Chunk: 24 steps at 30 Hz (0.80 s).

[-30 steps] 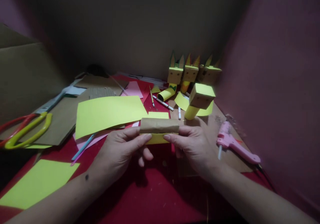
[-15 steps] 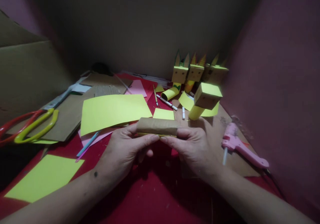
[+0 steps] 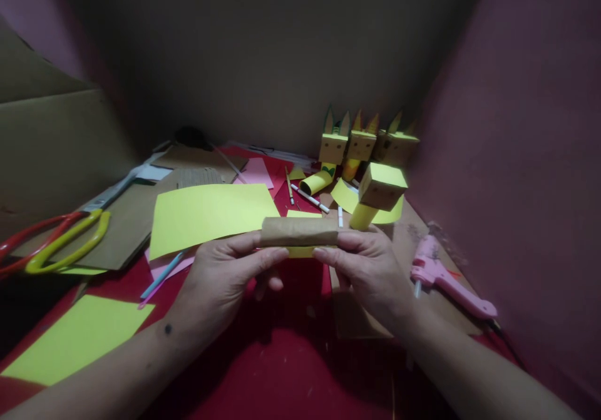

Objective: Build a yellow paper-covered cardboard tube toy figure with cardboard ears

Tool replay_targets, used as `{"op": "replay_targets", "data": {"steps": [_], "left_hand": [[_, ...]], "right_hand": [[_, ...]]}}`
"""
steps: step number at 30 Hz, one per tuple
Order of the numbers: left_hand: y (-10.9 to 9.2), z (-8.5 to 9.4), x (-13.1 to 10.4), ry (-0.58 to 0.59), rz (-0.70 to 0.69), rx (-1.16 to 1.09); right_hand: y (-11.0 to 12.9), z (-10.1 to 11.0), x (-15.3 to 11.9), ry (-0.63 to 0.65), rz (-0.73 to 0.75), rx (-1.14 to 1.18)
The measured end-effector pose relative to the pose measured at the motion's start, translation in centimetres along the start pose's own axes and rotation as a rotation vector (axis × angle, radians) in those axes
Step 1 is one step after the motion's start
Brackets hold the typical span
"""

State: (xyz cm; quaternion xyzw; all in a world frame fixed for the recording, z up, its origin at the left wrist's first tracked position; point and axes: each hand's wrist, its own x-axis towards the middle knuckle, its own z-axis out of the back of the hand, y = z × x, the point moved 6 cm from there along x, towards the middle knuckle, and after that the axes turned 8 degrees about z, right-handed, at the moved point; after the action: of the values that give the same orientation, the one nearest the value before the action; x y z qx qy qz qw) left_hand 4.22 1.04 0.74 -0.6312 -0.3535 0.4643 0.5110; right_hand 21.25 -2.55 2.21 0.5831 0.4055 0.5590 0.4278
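Observation:
A rolled brown cardboard piece (image 3: pixel 299 231) lies level between my hands, with a yellow strip (image 3: pixel 300 252) along its lower edge. My left hand (image 3: pixel 230 270) pinches the left end, thumb on the yellow strip and fingers behind. The right end is gripped by my right hand (image 3: pixel 364 263) in the same way, its thumb pointing inward. A gap separates the two thumbs. Just beyond my right hand stands a cardboard box head (image 3: pixel 382 186) on a yellow tube (image 3: pixel 363 217).
Yellow sheets (image 3: pixel 211 216) and orange-and-yellow-handled scissors (image 3: pixel 70 238) lie left. A pink glue gun (image 3: pixel 446 279) rests on cardboard at right. Box-headed figures (image 3: pixel 334 148) with pointed ears stand at the back, near a pencil (image 3: pixel 289 186). A blue stick (image 3: pixel 162 275) is beside my left hand.
My thumbs have moved apart, and more of the yellow strip shows below the brown roll. The view has shifted slightly.

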Motion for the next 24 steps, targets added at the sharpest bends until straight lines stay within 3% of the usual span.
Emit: {"op": "replay_targets", "data": {"steps": [6,15,24], "left_hand": [[0.2,0.6,0.0,-0.015,-0.036,0.045],[0.2,-0.5,0.0,0.017,-0.06,0.038],[0.0,0.4,0.7,0.001,-0.039,0.054]], "right_hand": [[-0.9,-0.2,-0.1,0.041,-0.096,0.035],[-0.3,-0.7,-0.5,-0.096,0.011,0.083],[-0.2,-0.3,-0.4,-0.059,-0.023,0.108]]}}
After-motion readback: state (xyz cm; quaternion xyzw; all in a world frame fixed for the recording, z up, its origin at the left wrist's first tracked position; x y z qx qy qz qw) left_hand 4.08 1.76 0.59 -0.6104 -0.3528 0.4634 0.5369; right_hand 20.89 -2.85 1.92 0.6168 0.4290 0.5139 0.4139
